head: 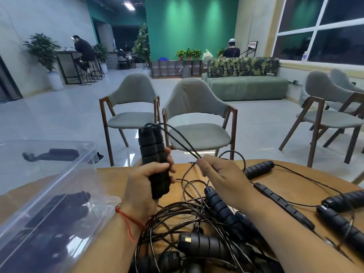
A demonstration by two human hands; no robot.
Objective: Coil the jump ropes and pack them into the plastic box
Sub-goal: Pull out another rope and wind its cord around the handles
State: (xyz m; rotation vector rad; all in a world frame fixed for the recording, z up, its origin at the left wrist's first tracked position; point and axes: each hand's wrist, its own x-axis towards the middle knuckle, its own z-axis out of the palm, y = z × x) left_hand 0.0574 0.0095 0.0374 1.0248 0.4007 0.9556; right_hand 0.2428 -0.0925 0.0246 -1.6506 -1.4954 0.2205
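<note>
The left hand (143, 186) grips a pair of black handles (152, 154), ribbed foam cylinders held side by side and upright above the far edge of the rounded wooden desk (112, 177). Its fingers (171, 166) and thumb are curled tight round the lower half of the pair. A thin, glossy black cord (190, 152) leaves the top of these handles in a loop and slants down to their right. There the right hand (224, 176) pinches it between the thumb and bent fingers (203, 164).

Left of the held handles is a clear, thin-walled plastic box (65, 180) with rounded corners, and more black handles (65, 205) lie inside it. Below the held handles, nearer the person, a tangle of cords (183, 219) and ribbed grips sprawls on the desk. Farther right of the held handles lie loose ropes, among them a stubby ribbed handle (259, 169) and a slim segmented one (283, 207). A red string (126, 215) circles the left wrist.
</note>
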